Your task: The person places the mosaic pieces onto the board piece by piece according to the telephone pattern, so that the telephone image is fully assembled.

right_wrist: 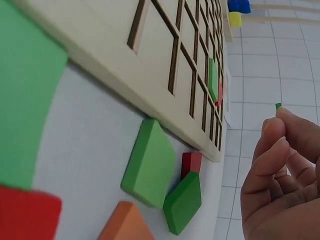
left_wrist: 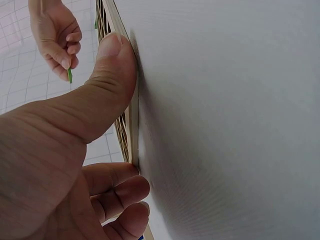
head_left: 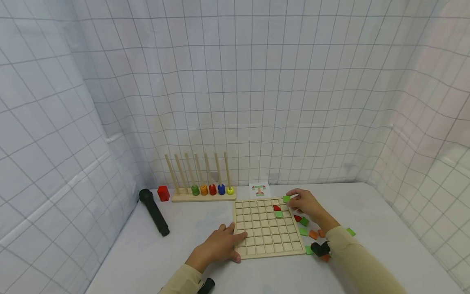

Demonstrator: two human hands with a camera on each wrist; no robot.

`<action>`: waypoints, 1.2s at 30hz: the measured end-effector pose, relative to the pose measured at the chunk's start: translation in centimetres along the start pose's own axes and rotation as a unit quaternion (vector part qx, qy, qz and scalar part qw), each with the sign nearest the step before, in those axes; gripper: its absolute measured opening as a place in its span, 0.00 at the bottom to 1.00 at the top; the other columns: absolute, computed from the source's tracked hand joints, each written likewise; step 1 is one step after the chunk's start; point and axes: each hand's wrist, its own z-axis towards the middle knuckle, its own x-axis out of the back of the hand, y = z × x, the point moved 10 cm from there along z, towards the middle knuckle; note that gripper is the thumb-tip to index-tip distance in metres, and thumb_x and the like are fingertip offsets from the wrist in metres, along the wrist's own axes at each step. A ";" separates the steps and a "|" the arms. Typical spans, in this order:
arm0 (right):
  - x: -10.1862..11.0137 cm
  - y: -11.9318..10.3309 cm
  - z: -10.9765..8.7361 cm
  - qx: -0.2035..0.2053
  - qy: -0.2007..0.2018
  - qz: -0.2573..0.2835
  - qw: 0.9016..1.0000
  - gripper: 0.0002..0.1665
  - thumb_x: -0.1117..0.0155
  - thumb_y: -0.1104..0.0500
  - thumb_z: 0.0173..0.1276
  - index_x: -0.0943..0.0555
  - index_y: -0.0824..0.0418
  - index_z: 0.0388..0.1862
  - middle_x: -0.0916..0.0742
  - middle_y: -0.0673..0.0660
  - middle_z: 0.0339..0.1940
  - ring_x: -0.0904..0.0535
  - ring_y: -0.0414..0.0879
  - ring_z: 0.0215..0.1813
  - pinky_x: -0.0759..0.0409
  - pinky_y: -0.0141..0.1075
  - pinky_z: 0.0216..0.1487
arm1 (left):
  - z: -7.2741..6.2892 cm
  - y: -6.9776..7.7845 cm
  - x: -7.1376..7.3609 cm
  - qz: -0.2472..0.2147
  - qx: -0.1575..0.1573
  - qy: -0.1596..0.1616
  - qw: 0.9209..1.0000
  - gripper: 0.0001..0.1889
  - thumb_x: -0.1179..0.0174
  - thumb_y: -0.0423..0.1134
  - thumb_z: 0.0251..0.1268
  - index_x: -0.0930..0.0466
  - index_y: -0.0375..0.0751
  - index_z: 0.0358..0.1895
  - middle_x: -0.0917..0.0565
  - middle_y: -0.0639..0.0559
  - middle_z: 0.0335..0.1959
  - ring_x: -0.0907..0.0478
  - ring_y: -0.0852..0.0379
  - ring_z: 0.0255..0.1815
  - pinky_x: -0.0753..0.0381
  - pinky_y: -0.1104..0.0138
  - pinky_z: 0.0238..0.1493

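Observation:
A light wooden grid board (head_left: pixel 269 232) lies on the white table. My left hand (head_left: pixel 220 245) rests at its near left corner, fingers spread, one over the grid and the thumb (left_wrist: pixel 112 75) against the near edge. My right hand (head_left: pixel 306 204) pinches a small green tile (head_left: pixel 286 199) between thumb and fingertips, over the board's far right corner. A red piece (head_left: pixel 277 208) and a light green square (head_left: pixel 279 214) sit in the grid's cells. Right of the board lie loose green tiles (right_wrist: pixel 150 165), red pieces (right_wrist: pixel 191 162) and orange pieces (head_left: pixel 313 234).
Behind the board, a card with a coloured pattern (head_left: pixel 259 190) stands by the wall. A peg rack (head_left: pixel 203 197) with coloured beads is at the back left, next to a red block (head_left: pixel 163 193). A black microphone (head_left: pixel 155 213) lies at the left.

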 end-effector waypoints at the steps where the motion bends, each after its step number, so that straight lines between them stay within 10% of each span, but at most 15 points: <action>1: -0.4 0.0 0.2 -0.003 -0.005 0.005 1.000 0.24 0.33 0.65 0.71 0.26 0.70 0.63 0.16 0.62 0.34 0.27 0.47 0.29 0.29 0.36 0.29 | 0.0 0.0 0.0 0.000 0.000 0.001 1.000 0.42 0.28 0.61 0.50 0.28 0.63 0.74 0.34 0.33 0.76 0.34 0.35 0.70 0.26 0.45 0.62; 24: -5.9 -0.7 2.6 0.001 -0.071 -0.078 0.994 0.18 0.32 0.64 0.69 0.21 0.66 0.57 0.18 0.59 0.31 0.39 0.41 0.16 0.37 0.35 0.20 | -0.4 0.1 0.2 -0.007 0.000 -0.006 1.000 0.42 0.29 0.60 0.52 0.30 0.63 0.75 0.35 0.33 0.77 0.33 0.37 0.69 0.27 0.45 0.63; 36: -6.5 -1.3 2.2 -0.005 -0.037 -0.213 0.976 0.18 0.28 0.64 0.65 0.17 0.65 0.54 0.17 0.58 0.41 0.25 0.49 0.38 0.26 0.41 0.37 | -0.2 -0.1 -0.1 -0.005 -0.002 -0.006 1.000 0.43 0.30 0.61 0.52 0.30 0.63 0.75 0.36 0.34 0.77 0.33 0.36 0.71 0.27 0.45 0.63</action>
